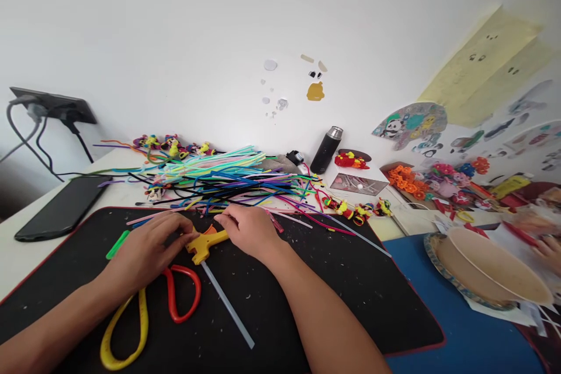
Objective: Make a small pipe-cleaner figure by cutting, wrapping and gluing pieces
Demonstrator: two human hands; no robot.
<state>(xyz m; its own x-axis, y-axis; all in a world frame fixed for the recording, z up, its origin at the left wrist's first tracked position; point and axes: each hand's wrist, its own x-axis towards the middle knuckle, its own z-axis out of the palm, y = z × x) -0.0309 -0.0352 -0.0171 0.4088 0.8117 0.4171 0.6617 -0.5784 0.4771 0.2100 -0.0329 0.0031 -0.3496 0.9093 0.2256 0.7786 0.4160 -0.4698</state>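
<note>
A yellow hot glue gun (202, 247) with an orange trigger lies on the black mat. A translucent glue stick (228, 306) sticks out of it toward the lower right. My left hand (149, 242) is closed in a pinch beside the gun's left end; what its fingertips hold is too small to make out. At the gun's other end, my right hand (252, 231) has its fingers curled together, partly covering the yellow handle; anything inside them is hidden. Scissors with one yellow and one red handle loop (183, 295) lie below my left hand, which hides their blades. A green clip-like piece (117, 244) shows behind that wrist.
Colourful pipe cleaners (228, 178) are heaped behind the mat (315, 280). Small pipe-cleaner figures, a black thermos (326, 150) and a clear-fronted box (358, 183) stand farther back. A phone (63, 207) lies left. At right, another person's hand (550, 251) is near a bowl (499, 263).
</note>
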